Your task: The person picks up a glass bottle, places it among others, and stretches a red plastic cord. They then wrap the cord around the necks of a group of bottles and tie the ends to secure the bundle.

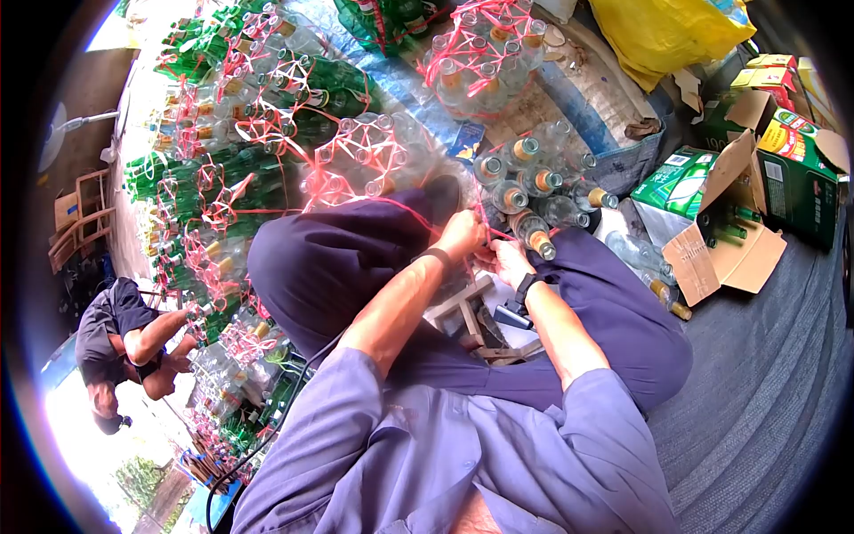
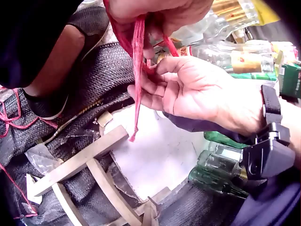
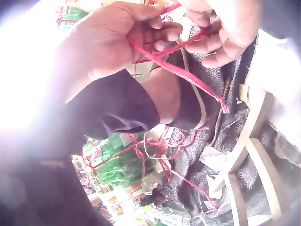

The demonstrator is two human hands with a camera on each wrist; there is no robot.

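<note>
Pink plastic twine [image 2: 138, 66] runs between both hands in front of the crossed legs. My left hand [image 1: 463, 236] grips it with curled fingers, and a loose end hangs below. Facing it, my right hand [image 1: 511, 262] pinches the twine between thumb and fingers, its palm turned up in the left wrist view. A strand [image 3: 188, 77] slants from the left hand to a frayed tip in the right wrist view. Just beyond the hands, clear glass bottles [image 1: 525, 178] stand in a cluster, with twine reaching their near side.
A wooden frame [image 2: 94, 153] lies between the legs. Tied bundles of green and clear bottles [image 1: 258, 133] fill the left. Open green cartons [image 1: 689, 182] stand at right, near lying bottles [image 1: 645, 258]. Another person [image 1: 129, 343] bends at far left.
</note>
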